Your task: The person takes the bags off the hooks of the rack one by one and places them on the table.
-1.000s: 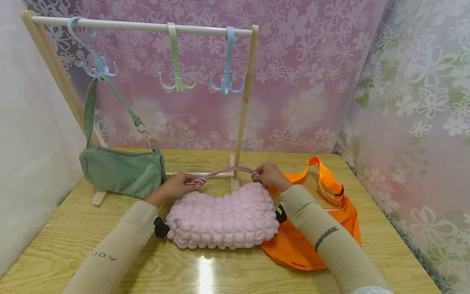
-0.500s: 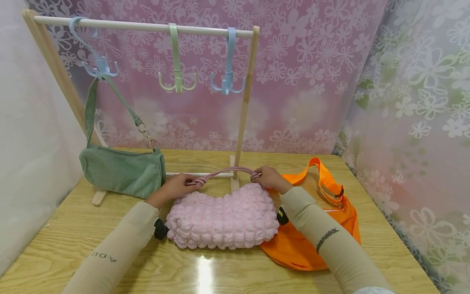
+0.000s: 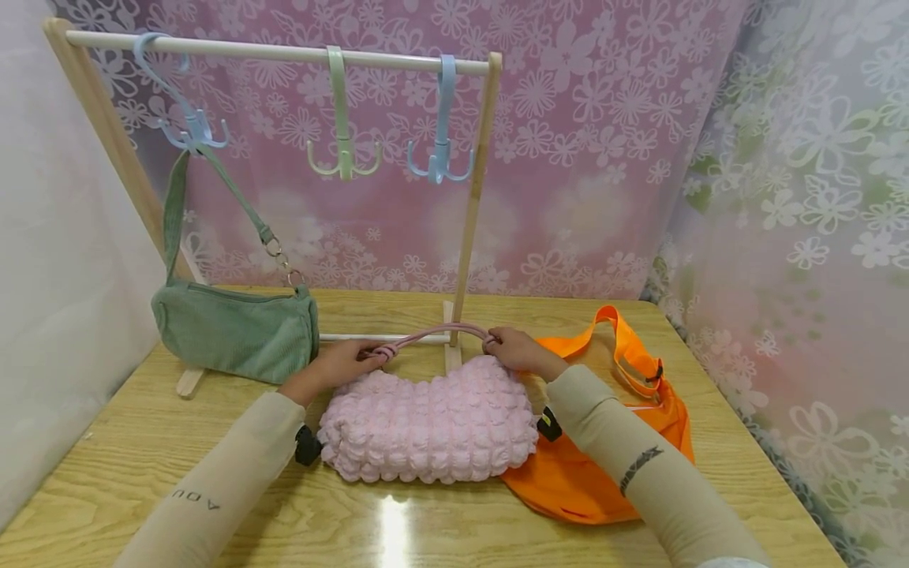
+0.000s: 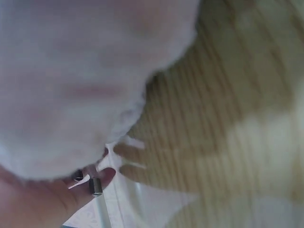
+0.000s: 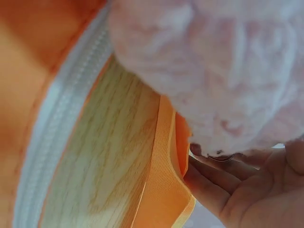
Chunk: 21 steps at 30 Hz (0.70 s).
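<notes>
A puffy pink handbag (image 3: 429,426) lies on the wooden table in the middle of the head view, its thin knotted strap (image 3: 443,328) arching up behind it. My left hand (image 3: 339,364) pinches the strap by its left knot. At the right knot, my right hand (image 3: 521,351) grips the other end of the strap. In the left wrist view the bag's body (image 4: 80,80) fills the upper left, with the left thumb (image 4: 108,176) below it. The right wrist view has the right hand's fingers (image 5: 213,183) under the bag's edge, partly hidden by it.
An orange bag (image 3: 589,473) lies partly under the right arm. A green corduroy bag (image 3: 237,327) hangs from a blue hook (image 3: 193,130) on a wooden rack (image 3: 477,189). A green hook (image 3: 344,158) and another blue hook (image 3: 440,162) hang from its white bar.
Both hands keep their hold on the strap. The right hand has shifted very slightly downward; the pink handbag has stayed nearly in place.
</notes>
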Motion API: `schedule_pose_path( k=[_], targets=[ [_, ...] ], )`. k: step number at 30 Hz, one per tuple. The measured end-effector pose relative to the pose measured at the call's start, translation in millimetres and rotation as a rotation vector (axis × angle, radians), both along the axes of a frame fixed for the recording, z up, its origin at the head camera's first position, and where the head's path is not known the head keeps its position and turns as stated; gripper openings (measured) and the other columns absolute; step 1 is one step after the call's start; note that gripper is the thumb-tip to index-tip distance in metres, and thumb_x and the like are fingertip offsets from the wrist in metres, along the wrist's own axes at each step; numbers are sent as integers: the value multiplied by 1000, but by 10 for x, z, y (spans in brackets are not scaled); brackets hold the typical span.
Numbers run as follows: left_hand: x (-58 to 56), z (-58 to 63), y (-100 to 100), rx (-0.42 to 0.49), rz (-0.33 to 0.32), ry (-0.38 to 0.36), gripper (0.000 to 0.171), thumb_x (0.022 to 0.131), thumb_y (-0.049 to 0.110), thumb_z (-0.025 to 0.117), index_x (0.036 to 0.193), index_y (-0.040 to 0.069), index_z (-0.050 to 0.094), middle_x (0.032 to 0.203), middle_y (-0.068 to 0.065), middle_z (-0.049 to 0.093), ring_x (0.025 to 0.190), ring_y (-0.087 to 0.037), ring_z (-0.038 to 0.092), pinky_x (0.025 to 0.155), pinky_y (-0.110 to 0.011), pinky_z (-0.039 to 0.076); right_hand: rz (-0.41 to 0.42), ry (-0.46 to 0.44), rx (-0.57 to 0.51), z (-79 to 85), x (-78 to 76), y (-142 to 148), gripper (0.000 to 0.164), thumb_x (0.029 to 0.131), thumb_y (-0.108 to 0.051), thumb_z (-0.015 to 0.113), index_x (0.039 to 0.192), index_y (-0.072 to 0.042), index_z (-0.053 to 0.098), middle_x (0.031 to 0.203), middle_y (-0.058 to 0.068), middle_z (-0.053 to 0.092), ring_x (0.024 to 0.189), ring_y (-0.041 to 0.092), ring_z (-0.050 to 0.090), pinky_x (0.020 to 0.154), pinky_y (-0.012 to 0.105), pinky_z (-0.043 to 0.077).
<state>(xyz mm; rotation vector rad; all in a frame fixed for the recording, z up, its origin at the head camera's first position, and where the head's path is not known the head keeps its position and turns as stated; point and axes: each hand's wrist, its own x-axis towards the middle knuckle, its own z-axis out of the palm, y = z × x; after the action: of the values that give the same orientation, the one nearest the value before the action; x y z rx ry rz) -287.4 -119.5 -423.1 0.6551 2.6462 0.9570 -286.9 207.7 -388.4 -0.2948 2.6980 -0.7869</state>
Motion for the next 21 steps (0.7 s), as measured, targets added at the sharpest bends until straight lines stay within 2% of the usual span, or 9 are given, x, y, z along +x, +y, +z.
schedule_pose_path(
  k=[4,5,7,8,9,11,16,21],
  targets=[
    [27,-15,2,-1,-83,31,52,105,30,44,147,0,38,134,-23,54,114,-32,58,90,-45,49,0,-35,1,-4,19,-2,57,106,-27,39,152,3,24,149,26,36,62,19,43,60,33,45],
    [32,-15,1,7,-98,31,53,105,30,44,149,0,35,137,-23,52,117,-32,56,93,-46,47,4,-45,2,-1,27,-4,59,106,-29,39,153,2,21,151,25,34,66,21,49,67,36,48],
    [37,-9,0,27,-123,19,57,106,30,43,151,-1,29,143,-24,45,126,-35,50,100,-49,43,16,-59,-2,15,47,-7,65,105,-33,40,154,2,15,153,25,29,86,28,59,82,43,50],
    [37,-7,-1,31,-132,24,58,106,29,43,151,-2,27,145,-25,42,129,-36,47,103,-51,41,22,-70,-10,27,60,-9,67,105,-34,41,154,1,12,154,24,28,104,31,58,93,46,47],
    [41,-1,-4,31,-139,32,59,106,29,43,151,-3,24,147,-26,39,131,-38,44,105,-52,39,31,-78,-23,36,71,-10,69,105,-35,42,154,2,10,155,24,26,119,34,52,101,48,42],
    [54,16,-8,27,-142,38,61,105,30,44,152,-2,22,150,-25,35,133,-38,42,107,-52,36,49,-103,-68,47,87,-16,72,105,-34,43,154,2,5,154,24,27,134,36,38,110,49,32],
    [105,51,-18,-8,-146,65,61,105,32,45,154,4,22,153,-25,30,138,-41,34,110,-56,30,99,-110,-133,70,121,-14,76,104,-27,46,152,6,-2,149,27,31,136,37,35,113,50,28],
    [145,63,-15,-50,-153,106,61,105,33,44,155,5,22,153,-28,28,141,-45,24,112,-60,21,122,-83,-112,100,162,-5,79,103,-29,48,152,7,-3,149,30,26,137,39,33,113,52,26]
  ],
)
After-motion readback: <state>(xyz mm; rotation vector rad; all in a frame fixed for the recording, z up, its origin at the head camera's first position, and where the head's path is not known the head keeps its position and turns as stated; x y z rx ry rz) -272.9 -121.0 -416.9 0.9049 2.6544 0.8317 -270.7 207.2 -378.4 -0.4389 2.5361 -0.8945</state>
